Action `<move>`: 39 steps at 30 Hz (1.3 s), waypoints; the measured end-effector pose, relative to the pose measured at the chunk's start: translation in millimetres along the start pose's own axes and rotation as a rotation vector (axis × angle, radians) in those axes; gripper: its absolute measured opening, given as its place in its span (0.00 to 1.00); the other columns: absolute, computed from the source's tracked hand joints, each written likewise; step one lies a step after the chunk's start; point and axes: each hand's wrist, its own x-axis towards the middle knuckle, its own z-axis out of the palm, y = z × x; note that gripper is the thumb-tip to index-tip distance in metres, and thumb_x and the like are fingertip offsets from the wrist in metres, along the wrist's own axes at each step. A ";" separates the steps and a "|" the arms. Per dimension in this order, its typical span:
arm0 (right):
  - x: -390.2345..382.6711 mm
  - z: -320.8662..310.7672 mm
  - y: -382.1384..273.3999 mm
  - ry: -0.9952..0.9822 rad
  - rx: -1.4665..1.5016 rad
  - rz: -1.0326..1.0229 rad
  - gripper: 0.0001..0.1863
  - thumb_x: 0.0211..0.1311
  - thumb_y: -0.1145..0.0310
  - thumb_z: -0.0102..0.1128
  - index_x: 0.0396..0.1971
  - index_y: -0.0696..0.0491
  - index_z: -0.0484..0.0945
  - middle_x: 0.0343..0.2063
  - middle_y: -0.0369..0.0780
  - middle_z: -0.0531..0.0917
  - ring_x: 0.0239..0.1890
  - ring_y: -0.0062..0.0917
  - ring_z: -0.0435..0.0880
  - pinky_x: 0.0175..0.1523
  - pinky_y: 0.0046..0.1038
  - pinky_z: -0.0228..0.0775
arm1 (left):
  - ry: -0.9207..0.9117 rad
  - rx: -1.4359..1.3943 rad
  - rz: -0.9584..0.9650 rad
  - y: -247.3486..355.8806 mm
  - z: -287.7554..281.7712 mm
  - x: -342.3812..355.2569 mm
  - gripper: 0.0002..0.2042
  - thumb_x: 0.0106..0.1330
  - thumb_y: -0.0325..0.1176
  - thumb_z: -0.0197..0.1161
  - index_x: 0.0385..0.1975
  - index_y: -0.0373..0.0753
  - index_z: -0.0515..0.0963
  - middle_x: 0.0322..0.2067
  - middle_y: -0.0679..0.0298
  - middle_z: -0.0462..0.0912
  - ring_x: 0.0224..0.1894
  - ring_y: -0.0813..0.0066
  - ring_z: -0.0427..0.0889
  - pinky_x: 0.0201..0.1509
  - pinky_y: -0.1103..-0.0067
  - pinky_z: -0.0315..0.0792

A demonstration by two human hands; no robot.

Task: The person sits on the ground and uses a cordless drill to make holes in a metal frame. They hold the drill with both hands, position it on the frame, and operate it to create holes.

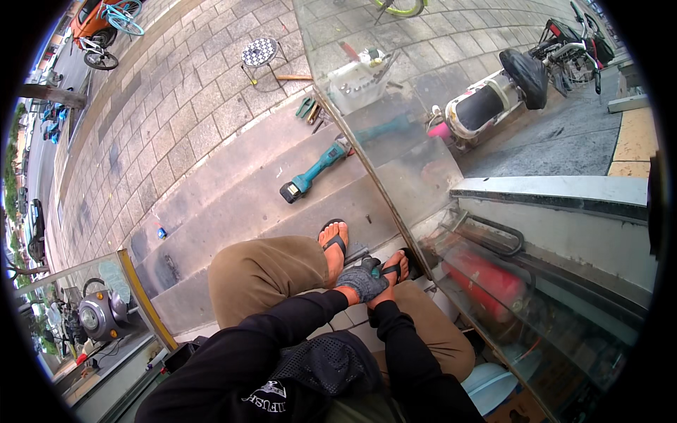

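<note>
I squat on a stone step at the bottom corner of a glass door [384, 187]. My left hand [361, 280], in a grey work glove, is curled around a small dark tool [371, 264] at the door's lower edge, between my two sandalled feet. My right hand [381, 295] reaches in just beneath the glove, and the glove covers most of it. I cannot make out its fingers or whether it holds anything. Both forearms wear black sleeves.
A teal cordless power tool [310, 173] lies on the upper step. Pliers and other hand tools [310, 109] lie beyond it, near a hammer [293, 77], a chequered stool [261, 53] and a clear parts box [356, 81]. A scooter [486, 102] stands to the right. A red cylinder [479, 282] lies behind the glass.
</note>
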 end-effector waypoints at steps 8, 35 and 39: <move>-1.8 2.4 3.9 0.004 -0.001 0.010 0.48 0.68 0.51 0.75 0.79 0.56 0.61 0.63 0.52 0.83 0.69 0.42 0.81 0.73 0.38 0.69 | -0.039 0.000 -0.025 16.1 -11.5 -6.5 0.33 0.71 0.57 0.61 0.67 0.40 0.81 0.60 0.41 0.87 0.65 0.44 0.85 0.72 0.60 0.75; 2.7 -1.1 4.3 -0.005 -0.019 -0.024 0.51 0.67 0.53 0.76 0.81 0.57 0.57 0.64 0.52 0.81 0.68 0.41 0.80 0.72 0.37 0.70 | -0.029 -0.011 0.020 8.2 -5.8 0.4 0.31 0.71 0.52 0.62 0.67 0.37 0.81 0.61 0.41 0.86 0.65 0.43 0.84 0.72 0.61 0.76; 1.6 0.3 3.6 -0.010 -0.019 -0.029 0.51 0.67 0.54 0.76 0.81 0.57 0.56 0.64 0.52 0.81 0.68 0.40 0.80 0.72 0.36 0.70 | -0.002 -0.036 -0.006 5.3 -2.8 -0.6 0.31 0.70 0.52 0.62 0.66 0.37 0.81 0.61 0.41 0.86 0.65 0.44 0.85 0.71 0.61 0.76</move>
